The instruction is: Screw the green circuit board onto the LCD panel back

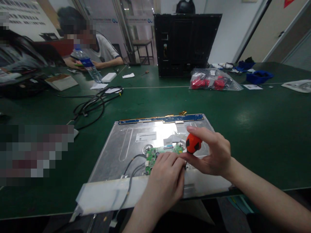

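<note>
A silvery display panel (109,152) lies back side up before me. On it sit a green circuit board (159,150) and, along the far edge, a narrow blue circuit strip (145,120). My right hand (215,153) grips a screwdriver (193,143) by its rounded orange-and-black handle, thumb on one side. The shaft and tip are hidden behind my hands. My left hand (167,174) rests over the green board with its fingers curled and pressed together beside the screwdriver. Whatever those fingers may hold is out of sight. Grey cables (132,181) run from the board's left side.
A black monitor (187,45) stands at the back of the green table (255,129). Near it lies a plastic bag with red items (213,81). Tangled black cables (92,103) and a tilted water bottle (88,64) are at left. A person (97,48) sits across the table.
</note>
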The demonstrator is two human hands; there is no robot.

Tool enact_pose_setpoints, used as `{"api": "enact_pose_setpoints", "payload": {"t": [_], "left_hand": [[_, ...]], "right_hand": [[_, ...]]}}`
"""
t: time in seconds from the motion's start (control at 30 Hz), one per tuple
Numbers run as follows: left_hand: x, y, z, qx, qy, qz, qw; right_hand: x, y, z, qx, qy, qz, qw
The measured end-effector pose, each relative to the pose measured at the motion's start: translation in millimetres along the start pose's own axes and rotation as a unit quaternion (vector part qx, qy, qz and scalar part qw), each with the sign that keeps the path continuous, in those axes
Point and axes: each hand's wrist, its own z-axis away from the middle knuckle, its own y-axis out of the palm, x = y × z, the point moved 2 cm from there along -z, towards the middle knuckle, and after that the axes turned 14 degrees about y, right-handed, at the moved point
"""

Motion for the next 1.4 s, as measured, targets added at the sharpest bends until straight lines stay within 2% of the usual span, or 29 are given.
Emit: {"api": "enact_pose_setpoints", "payload": {"t": [0.43,0.7,1.07,1.2,1.4], "left_hand": [[1.3,1.2,0.2,0.022,-0.01,0.025,0.999],[0.1,0.4,1.1,-0.008,0.006,0.005,1.0],[0.6,0.6,-1.6,0.007,0.003,0.016,1.0],[1.1,0.7,-1.5,0.017,-0.006,0.03,0.999],[0.3,1.1,0.4,0.008,-0.002,0.025,1.0]], "right_hand": [[-1.9,-1.4,5.1,0.002,0.017,-0.041,0.999],[0.2,-2.0,-0.8,0.003,0.003,-0.018,1.0],[1.6,-1.8,4.2,-0.006,0.005,-0.011,1.0],[-1.7,-0.4,7.5,-0.007,0.011,-0.042,0.999],[-2.2,-0.8,4.0,0.009,0.005,-0.048,0.999]]}}
